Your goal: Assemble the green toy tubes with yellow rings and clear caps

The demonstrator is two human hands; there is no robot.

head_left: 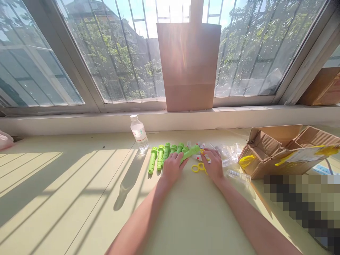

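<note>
My left hand (pixel 173 165) is closed round a green ribbed plastic tube (pixel 190 152), tilted with its wide end up and to the right. At that wide end, my right hand (pixel 214 164) has its fingers closed on a small yellow plastic piece (pixel 202 151), mostly hidden by the fingers. Just below lies a yellow piece made of rings (pixel 196 168), beside the right fingertips. Left of my left hand stretches a row of several similar green tubes (pixel 160 158), some partly covered by the hand. Clear plastic cylinders (pixel 231 152) are heaped beyond my right hand.
A water bottle (pixel 139 134) stands behind the row's left end. At right sits an open cardboard box (pixel 265 156) with torn yellow tape. One clear cylinder (pixel 239 176) lies near its corner. A cardboard sheet (pixel 190 67) leans against the window above the sill (pixel 119 122).
</note>
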